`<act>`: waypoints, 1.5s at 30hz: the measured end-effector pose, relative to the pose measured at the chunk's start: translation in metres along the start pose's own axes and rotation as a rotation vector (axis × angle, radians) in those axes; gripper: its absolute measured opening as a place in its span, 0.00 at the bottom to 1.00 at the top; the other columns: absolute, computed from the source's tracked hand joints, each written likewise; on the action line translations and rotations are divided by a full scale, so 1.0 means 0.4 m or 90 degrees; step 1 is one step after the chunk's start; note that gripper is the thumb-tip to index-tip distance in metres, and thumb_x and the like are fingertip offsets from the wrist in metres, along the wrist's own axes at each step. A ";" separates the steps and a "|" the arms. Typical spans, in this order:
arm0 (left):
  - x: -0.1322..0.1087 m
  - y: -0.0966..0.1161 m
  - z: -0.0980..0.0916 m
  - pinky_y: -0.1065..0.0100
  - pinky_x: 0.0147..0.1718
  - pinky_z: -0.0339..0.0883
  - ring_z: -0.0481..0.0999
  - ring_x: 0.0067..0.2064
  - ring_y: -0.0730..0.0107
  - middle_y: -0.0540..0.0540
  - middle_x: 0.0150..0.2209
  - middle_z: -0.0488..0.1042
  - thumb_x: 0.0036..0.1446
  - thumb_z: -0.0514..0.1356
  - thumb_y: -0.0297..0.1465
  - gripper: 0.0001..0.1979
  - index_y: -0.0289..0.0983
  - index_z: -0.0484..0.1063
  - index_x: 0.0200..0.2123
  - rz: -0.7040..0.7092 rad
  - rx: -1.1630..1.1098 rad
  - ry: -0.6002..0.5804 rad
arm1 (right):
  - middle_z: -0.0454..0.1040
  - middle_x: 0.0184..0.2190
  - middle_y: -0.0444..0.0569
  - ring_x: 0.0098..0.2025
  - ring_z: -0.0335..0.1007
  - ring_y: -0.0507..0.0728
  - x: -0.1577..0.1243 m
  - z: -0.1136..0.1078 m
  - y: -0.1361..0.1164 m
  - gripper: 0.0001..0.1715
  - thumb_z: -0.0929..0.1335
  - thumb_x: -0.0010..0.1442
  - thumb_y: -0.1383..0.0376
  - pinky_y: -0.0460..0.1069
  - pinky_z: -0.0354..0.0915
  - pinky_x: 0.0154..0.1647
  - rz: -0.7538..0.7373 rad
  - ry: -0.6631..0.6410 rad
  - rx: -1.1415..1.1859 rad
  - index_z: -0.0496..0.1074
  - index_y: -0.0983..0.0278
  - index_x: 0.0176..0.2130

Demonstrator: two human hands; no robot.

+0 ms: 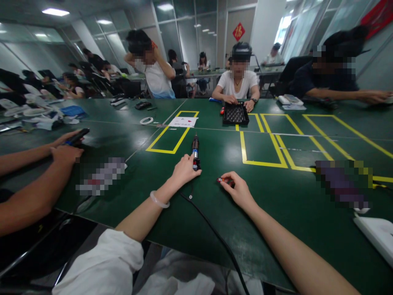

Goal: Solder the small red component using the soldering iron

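Note:
A black electric screwdriver (195, 149) with a blue band lies on the green table (276, 213), its cable (215, 233) running back toward me. My left hand (184, 171) rests on the tool's near end, fingers curled against it; a pale bangle circles that wrist. My right hand (235, 187) lies to the right, fingers pinched on a small red object (221, 180) that is too small to name.
Yellow tape outlines (172, 137) mark the table. A black tray (235, 114) sits in front of a person in white across from me. A white paper (183, 121), a tape ring (146, 120), a neighbour's arms (37, 164) at left and a white box (376, 233) at right.

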State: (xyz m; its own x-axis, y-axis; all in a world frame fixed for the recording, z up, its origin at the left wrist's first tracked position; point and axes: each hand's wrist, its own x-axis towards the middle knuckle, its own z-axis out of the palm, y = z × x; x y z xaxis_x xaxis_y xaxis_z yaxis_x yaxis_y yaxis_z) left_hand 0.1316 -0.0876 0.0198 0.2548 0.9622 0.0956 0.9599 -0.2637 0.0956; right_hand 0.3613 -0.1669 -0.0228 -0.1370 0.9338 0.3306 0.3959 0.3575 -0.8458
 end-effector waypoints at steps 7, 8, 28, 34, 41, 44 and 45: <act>-0.096 0.124 -0.012 0.61 0.41 0.67 0.69 0.46 0.54 0.40 0.45 0.65 0.51 0.61 0.45 0.33 0.38 0.59 0.57 0.111 -0.027 -0.022 | 0.73 0.36 0.49 0.36 0.69 0.56 0.001 0.002 0.013 0.06 0.66 0.60 0.64 0.49 0.65 0.35 0.003 0.022 -0.021 0.70 0.62 0.39; -0.105 0.134 -0.011 0.61 0.41 0.66 0.69 0.46 0.54 0.40 0.45 0.65 0.51 0.61 0.45 0.33 0.39 0.58 0.58 0.121 -0.031 -0.023 | 0.73 0.36 0.49 0.36 0.69 0.56 0.001 0.002 0.015 0.06 0.66 0.60 0.64 0.49 0.65 0.35 0.005 0.024 -0.023 0.70 0.62 0.39; -0.140 0.158 -0.011 0.59 0.44 0.64 0.69 0.46 0.54 0.40 0.48 0.66 0.52 0.60 0.48 0.38 0.41 0.54 0.62 0.172 -0.015 -0.009 | 0.72 0.31 0.45 0.32 0.69 0.54 0.008 0.005 0.015 0.03 0.68 0.59 0.67 0.49 0.65 0.35 -0.031 -0.025 -0.053 0.73 0.62 0.36; -0.134 0.168 -0.011 0.60 0.44 0.63 0.69 0.46 0.54 0.39 0.47 0.66 0.57 0.54 0.50 0.36 0.40 0.53 0.63 0.171 0.023 0.014 | 0.75 0.32 0.47 0.32 0.71 0.55 0.005 0.002 0.004 0.06 0.67 0.59 0.68 0.49 0.65 0.35 -0.020 -0.018 -0.064 0.75 0.62 0.37; -0.113 0.181 0.000 0.61 0.40 0.64 0.68 0.45 0.55 0.39 0.45 0.65 0.60 0.51 0.46 0.33 0.40 0.50 0.65 0.145 0.054 0.013 | 0.76 0.32 0.46 0.32 0.72 0.54 0.003 -0.012 -0.009 0.08 0.66 0.61 0.66 0.48 0.66 0.36 0.013 -0.025 0.015 0.73 0.63 0.42; -0.111 0.173 -0.001 0.61 0.40 0.64 0.67 0.44 0.55 0.40 0.45 0.65 0.61 0.51 0.46 0.32 0.41 0.51 0.65 0.152 0.071 0.012 | 0.77 0.33 0.46 0.33 0.72 0.53 0.002 -0.010 -0.012 0.09 0.66 0.61 0.66 0.48 0.66 0.36 0.013 -0.041 0.035 0.71 0.62 0.43; -0.110 0.168 -0.002 0.61 0.40 0.64 0.67 0.44 0.56 0.40 0.45 0.65 0.61 0.51 0.46 0.32 0.41 0.51 0.65 0.156 0.077 0.010 | 0.77 0.35 0.46 0.34 0.72 0.53 0.001 -0.008 -0.012 0.10 0.66 0.61 0.66 0.48 0.66 0.36 0.010 -0.049 0.038 0.71 0.62 0.44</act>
State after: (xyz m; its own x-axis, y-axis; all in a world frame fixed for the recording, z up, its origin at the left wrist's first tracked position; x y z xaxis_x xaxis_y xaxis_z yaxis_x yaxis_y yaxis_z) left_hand 0.1849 -0.1477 0.0229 0.4801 0.8694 0.1172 0.8772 -0.4775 -0.0509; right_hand 0.3623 -0.1683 -0.0171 -0.2017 0.9371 0.2850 0.3436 0.3402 -0.8753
